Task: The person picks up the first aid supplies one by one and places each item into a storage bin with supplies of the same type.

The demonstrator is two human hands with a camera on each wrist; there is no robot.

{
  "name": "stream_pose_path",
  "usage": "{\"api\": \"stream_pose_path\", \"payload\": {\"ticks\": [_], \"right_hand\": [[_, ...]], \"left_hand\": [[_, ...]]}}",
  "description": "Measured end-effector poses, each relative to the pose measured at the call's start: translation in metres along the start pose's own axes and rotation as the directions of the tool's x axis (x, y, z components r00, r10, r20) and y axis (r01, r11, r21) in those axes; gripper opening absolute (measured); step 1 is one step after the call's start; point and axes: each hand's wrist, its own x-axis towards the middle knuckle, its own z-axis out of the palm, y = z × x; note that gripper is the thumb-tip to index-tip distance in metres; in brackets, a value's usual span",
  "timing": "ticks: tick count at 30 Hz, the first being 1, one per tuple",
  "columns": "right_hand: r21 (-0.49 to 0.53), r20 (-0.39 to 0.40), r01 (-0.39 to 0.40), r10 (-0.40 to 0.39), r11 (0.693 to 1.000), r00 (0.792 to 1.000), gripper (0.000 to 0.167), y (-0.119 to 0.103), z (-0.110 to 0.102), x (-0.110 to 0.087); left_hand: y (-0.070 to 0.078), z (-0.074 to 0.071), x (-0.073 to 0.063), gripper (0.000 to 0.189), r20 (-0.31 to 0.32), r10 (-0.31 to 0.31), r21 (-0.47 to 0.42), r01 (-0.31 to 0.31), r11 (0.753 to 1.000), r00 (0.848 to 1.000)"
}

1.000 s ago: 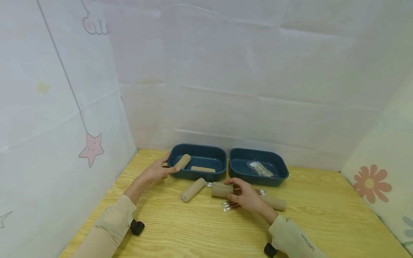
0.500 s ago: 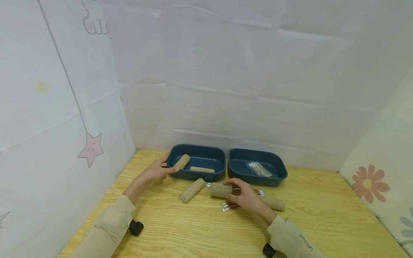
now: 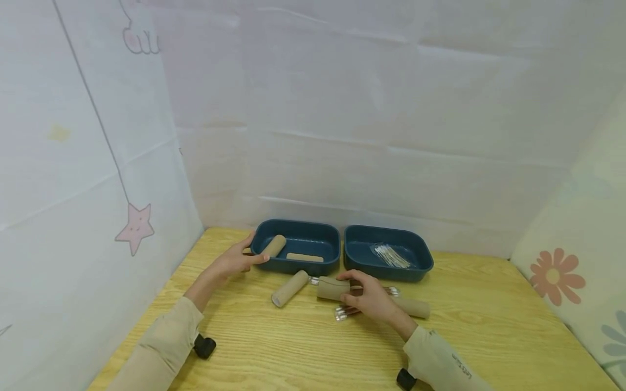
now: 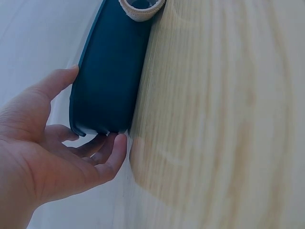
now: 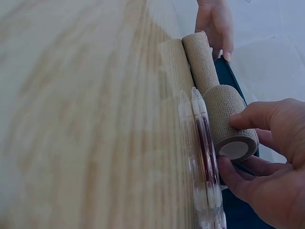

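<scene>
My left hand [image 3: 233, 259] holds the left end of a dark blue tray [image 3: 298, 266]. In the left wrist view the thumb is on the rim of the tray [image 4: 107, 67] and the fingers curl at its end wall. My right hand [image 3: 373, 297] pinches a thick tan bandage roll [image 3: 331, 288] between thumb and fingers, its hollow core showing in the right wrist view. Bagged swabs with dark reddish shafts [image 5: 206, 148] lie right beside that roll. A slimmer tan roll [image 3: 290, 289] rests on the table to its left, and another [image 3: 414, 307] lies behind my right wrist.
Inside the left tray are two tan rolls, one [image 3: 275, 246] leaning at the left and one [image 3: 305, 257] along the front wall. A second blue tray [image 3: 386, 273] stands to its right with a bag of pale-shafted swabs [image 3: 391, 256]. A white printed cloth [image 3: 313, 136] hangs behind.
The head view has shifted slightly, so everything sits a little further left. Both hands keep their hold, and nothing else has visibly moved.
</scene>
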Motion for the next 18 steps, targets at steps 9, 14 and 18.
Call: {"api": "stream_pose_path", "payload": {"ticks": [9, 14, 18], "right_hand": [[-0.023, -0.027, 0.023, -0.023, 0.999, 0.999, 0.041, -0.003, -0.001, 0.002], [-0.023, -0.053, 0.038, -0.039, 0.999, 0.998, 0.042, -0.005, -0.001, 0.007], [-0.034, -0.058, 0.056, -0.058, 0.998, 0.997, 0.043, -0.009, 0.000, 0.011]], "left_hand": [[-0.001, 0.000, 0.003, 0.106, 0.005, -0.004, 0.013, 0.004, 1.000, 1.000], [-0.001, -0.001, 0.004, 0.107, 0.000, 0.009, 0.024, -0.009, 1.000, 1.000], [-0.003, -0.001, 0.002, 0.105, -0.004, 0.010, 0.037, -0.010, 0.999, 1.000]]}}
